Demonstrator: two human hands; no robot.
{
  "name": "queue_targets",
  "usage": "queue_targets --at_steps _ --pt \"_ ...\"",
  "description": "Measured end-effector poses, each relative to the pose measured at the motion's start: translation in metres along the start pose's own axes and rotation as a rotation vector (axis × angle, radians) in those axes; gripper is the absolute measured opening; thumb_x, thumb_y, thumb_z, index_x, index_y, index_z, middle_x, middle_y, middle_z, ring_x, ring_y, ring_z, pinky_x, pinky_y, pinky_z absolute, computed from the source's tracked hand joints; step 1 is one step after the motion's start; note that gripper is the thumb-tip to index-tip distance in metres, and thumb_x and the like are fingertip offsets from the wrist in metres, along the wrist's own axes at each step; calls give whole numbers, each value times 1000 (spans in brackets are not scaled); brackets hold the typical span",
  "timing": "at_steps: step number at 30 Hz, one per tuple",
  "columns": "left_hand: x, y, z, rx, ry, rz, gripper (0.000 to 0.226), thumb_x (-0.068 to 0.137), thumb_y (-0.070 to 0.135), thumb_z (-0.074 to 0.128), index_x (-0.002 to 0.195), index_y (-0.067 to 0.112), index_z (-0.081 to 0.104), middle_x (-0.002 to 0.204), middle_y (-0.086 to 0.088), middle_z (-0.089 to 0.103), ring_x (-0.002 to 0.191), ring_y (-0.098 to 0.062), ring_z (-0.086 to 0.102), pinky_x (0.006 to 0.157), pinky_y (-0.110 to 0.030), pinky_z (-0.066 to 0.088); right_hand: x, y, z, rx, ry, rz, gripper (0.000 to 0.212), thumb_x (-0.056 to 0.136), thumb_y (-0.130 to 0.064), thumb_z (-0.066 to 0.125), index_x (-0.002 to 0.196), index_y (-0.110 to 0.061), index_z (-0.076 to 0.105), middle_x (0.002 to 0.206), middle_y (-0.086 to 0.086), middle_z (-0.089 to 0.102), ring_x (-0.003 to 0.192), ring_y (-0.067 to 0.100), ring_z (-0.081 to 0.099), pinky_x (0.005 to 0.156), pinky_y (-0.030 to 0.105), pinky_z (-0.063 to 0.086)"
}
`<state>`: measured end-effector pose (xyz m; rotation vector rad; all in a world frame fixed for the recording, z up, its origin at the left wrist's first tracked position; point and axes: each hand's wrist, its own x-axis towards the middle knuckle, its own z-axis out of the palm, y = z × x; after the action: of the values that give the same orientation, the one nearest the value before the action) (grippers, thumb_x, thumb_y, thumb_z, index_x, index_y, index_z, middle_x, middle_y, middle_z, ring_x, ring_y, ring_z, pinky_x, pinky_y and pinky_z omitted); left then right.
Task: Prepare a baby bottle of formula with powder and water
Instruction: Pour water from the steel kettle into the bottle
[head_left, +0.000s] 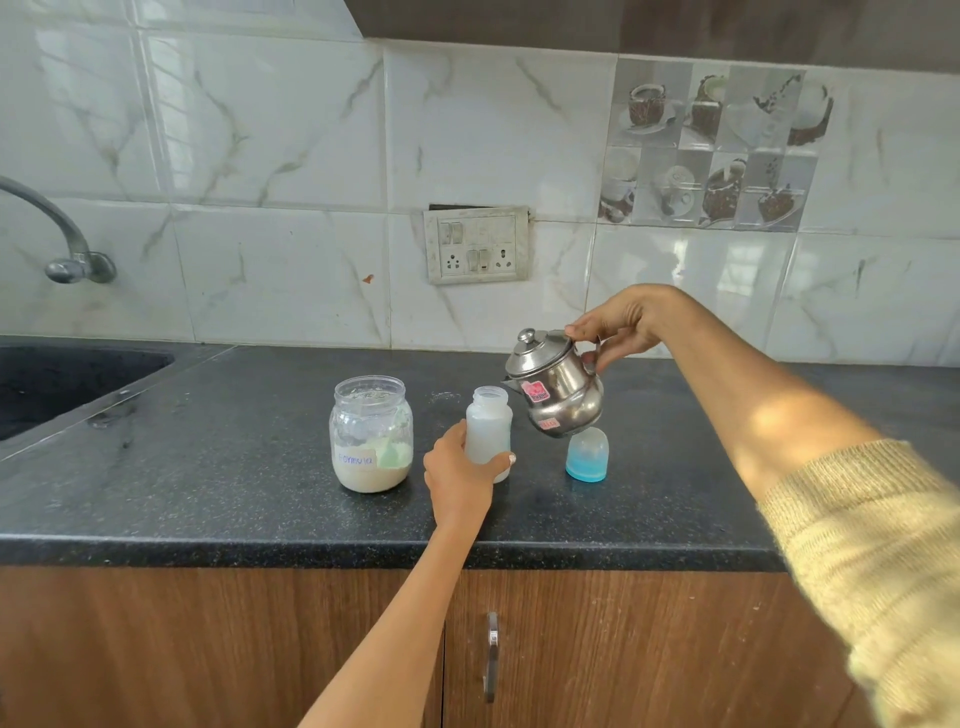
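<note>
A frosted baby bottle stands upright and uncapped on the black counter. My left hand wraps around its lower part. My right hand grips the handle of a small steel kettle, lifted and tilted left, its spout just right of the bottle's mouth. No stream of water is visible. Left of the bottle stands an open clear jar labelled formula, partly filled with pale powder and holding a green scoop. The bottle's blue cap sits on the counter under the kettle.
A dark sink lies at the far left under a wall tap. A switch and socket plate is on the tiled wall behind. Wooden cabinet doors with a metal handle are below the counter edge.
</note>
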<state>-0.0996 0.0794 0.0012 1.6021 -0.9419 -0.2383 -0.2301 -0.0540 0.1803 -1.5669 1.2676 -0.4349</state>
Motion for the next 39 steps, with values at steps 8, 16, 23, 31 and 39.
queue_targets --at_steps 8,16,23,31,39 --pt "4 -4 3 -3 22 11 58 70 21 80 122 9 57 122 -8 62 112 -24 56 83 -27 45 30 23 0 383 -32 -80 15 92 -10 57 79 -3 59 119 10 45 84 24 54 110 44 37" --pt "10 -9 7 11 41 13 63 71 25 79 127 14 54 128 -4 59 117 -22 56 93 -34 48 93 41 17 468 -27 -145 11 92 -10 56 83 -5 59 124 17 42 84 23 56 108 46 38" --pt "10 -15 7 -58 21 5 65 68 21 81 128 19 55 124 3 61 107 -12 57 90 -26 45 141 54 24 506 -35 -138 8 92 -8 56 86 -4 60 125 17 45 84 26 56 102 48 43" --pt "9 -15 7 -94 12 0 63 68 18 81 125 23 57 99 19 54 89 0 48 65 -1 31 169 65 22 484 -61 -129 5 90 -8 60 92 -5 63 137 20 44 91 26 59 95 47 49" --pt "8 -12 7 -105 17 -24 65 67 17 81 127 21 56 104 17 55 91 -1 47 80 -13 35 171 67 20 464 -138 -118 8 91 -13 59 96 -10 64 109 11 60 90 22 60 98 44 47"
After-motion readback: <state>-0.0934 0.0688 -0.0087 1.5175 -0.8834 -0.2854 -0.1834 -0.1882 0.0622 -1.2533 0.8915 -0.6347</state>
